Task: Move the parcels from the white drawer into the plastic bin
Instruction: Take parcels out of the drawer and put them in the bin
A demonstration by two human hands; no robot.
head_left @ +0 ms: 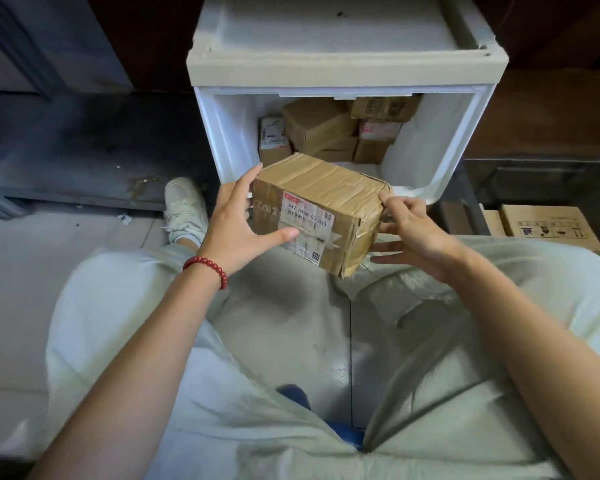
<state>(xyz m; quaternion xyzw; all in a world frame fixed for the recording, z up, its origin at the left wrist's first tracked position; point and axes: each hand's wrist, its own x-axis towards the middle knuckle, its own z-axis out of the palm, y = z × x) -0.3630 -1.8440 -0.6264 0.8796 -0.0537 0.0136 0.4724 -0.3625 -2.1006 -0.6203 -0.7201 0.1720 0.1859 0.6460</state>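
A taped brown cardboard parcel (321, 199) with a white shipping label hangs in the air in front of the white drawer (222, 133), above my knees. My left hand (238, 225) presses its left end, thumb under the label. My right hand (411, 228) grips its right end with fingers around the corner. The pulled-out drawer holds several more brown and white-labelled parcels (323, 128) packed at its back. No plastic bin is in view.
The white drawer unit's top (343, 32) rises behind the drawer. A printed cardboard box (548, 226) sits on the floor at right. My white shoe (184, 206) rests left of the drawer. A dark metal ledge (84, 150) runs along the left.
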